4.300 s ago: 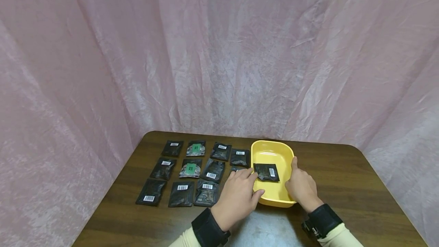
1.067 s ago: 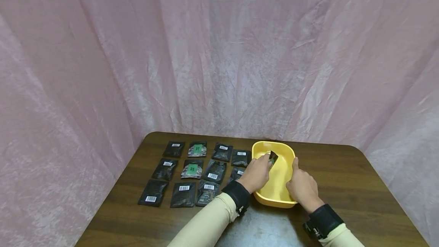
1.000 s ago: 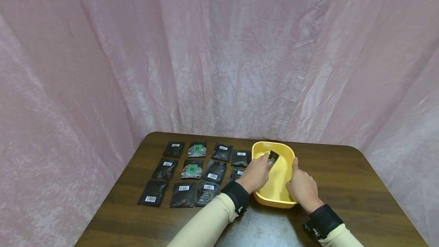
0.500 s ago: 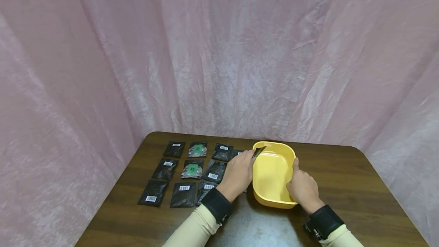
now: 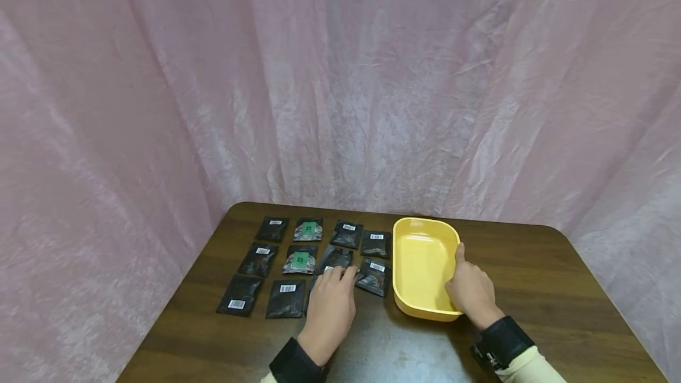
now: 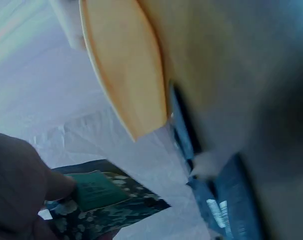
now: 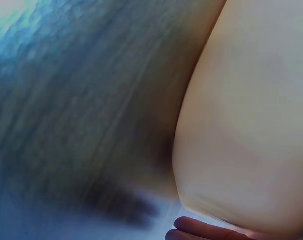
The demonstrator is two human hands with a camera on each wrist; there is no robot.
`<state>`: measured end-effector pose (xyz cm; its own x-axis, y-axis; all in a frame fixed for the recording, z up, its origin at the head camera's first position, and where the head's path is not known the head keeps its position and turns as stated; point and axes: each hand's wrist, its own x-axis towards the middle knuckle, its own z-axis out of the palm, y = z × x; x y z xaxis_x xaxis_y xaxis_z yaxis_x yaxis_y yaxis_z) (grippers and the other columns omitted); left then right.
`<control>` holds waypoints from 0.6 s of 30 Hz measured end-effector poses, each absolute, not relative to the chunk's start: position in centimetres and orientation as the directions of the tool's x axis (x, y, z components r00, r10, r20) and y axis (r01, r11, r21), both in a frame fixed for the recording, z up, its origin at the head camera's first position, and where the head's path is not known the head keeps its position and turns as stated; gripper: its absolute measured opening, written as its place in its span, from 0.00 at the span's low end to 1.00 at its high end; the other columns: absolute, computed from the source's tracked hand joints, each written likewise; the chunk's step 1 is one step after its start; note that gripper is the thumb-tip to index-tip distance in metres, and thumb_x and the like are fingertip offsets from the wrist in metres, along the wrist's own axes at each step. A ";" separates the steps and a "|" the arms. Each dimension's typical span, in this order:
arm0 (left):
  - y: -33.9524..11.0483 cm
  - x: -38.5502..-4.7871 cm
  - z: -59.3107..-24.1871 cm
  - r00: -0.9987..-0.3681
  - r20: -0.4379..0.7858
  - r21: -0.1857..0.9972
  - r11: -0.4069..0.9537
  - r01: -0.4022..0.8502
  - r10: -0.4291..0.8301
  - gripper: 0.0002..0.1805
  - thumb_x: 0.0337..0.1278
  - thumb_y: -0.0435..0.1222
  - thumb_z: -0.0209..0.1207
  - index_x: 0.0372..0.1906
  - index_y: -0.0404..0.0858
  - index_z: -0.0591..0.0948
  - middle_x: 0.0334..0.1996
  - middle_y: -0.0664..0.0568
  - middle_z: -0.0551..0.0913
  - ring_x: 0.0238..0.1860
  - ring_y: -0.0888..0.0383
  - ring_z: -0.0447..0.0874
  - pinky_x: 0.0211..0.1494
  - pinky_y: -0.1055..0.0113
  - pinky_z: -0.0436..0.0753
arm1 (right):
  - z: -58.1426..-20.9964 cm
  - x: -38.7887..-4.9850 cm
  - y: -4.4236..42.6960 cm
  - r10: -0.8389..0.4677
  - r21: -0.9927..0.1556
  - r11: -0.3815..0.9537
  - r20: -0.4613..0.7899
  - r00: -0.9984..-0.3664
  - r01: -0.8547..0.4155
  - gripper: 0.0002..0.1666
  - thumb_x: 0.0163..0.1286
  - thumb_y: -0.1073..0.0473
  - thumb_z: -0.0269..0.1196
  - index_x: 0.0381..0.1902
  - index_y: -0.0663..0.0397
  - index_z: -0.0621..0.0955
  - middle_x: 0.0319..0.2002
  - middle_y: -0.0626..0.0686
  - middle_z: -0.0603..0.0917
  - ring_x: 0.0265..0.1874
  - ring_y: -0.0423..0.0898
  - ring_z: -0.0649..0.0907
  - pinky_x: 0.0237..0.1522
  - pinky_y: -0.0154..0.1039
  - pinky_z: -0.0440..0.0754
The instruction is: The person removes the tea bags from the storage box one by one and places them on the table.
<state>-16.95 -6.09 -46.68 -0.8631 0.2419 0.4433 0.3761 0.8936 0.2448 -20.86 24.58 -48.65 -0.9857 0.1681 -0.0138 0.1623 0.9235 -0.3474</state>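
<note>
My left hand is above the packets' front row in the head view. In the left wrist view it pinches a dark flat packet with a green label between thumb and fingers; the head view hides this packet behind the hand. Below lie black packets with barcodes, among them one just right of the hand; another is mostly covered by it. My right hand holds the right side of a yellow plastic tray, index finger along the rim. Fingertips show outside the tray wall in the right wrist view.
Several more packets lie in rough rows at the left, two showing green labels, such as the green-labelled packet. Another packet lies close to the tray's left wall. The brown wooden table ends before a pink curtain.
The packet that lay in the tray was taken up by my left hand, turned, and carried left over the rim to the packets' front row. My right hand stays at the tray.
</note>
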 end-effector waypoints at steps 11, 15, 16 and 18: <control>-5.1 -13.8 -48.2 -0.848 0.343 0.099 0.882 0.461 0.405 0.08 0.64 0.35 0.70 0.47 0.42 0.91 0.40 0.53 0.87 0.39 0.58 0.81 0.42 0.66 0.81 | -48.6 -21.2 24.7 0.149 -0.341 0.930 0.009 -0.989 0.137 0.55 0.65 0.64 0.61 0.84 0.72 0.50 0.26 0.59 0.82 0.21 0.52 0.77 0.23 0.45 0.72; -4.2 -13.8 -48.3 -0.849 0.252 0.014 0.875 0.483 0.465 0.07 0.60 0.35 0.71 0.43 0.41 0.92 0.37 0.52 0.86 0.38 0.57 0.79 0.39 0.67 0.82 | -48.8 -21.0 24.6 0.156 -0.337 0.930 0.008 -0.988 0.144 0.55 0.64 0.64 0.61 0.84 0.72 0.50 0.26 0.59 0.82 0.22 0.53 0.78 0.23 0.46 0.73; -4.0 -13.9 -48.4 -0.850 0.227 0.002 0.873 0.488 0.475 0.07 0.60 0.35 0.71 0.42 0.41 0.92 0.36 0.52 0.86 0.37 0.57 0.79 0.38 0.67 0.83 | -48.9 -21.0 24.6 0.158 -0.337 0.930 0.006 -0.987 0.147 0.55 0.64 0.63 0.62 0.84 0.72 0.50 0.26 0.59 0.82 0.22 0.53 0.78 0.23 0.46 0.73; -3.5 -14.1 -48.7 -0.855 0.178 -0.013 0.870 0.493 0.488 0.06 0.60 0.35 0.71 0.40 0.40 0.93 0.35 0.52 0.87 0.37 0.56 0.79 0.36 0.67 0.82 | -49.0 -20.8 24.5 0.160 -0.338 0.929 -0.002 -0.987 0.151 0.56 0.64 0.63 0.61 0.84 0.72 0.49 0.26 0.59 0.82 0.22 0.53 0.78 0.23 0.46 0.72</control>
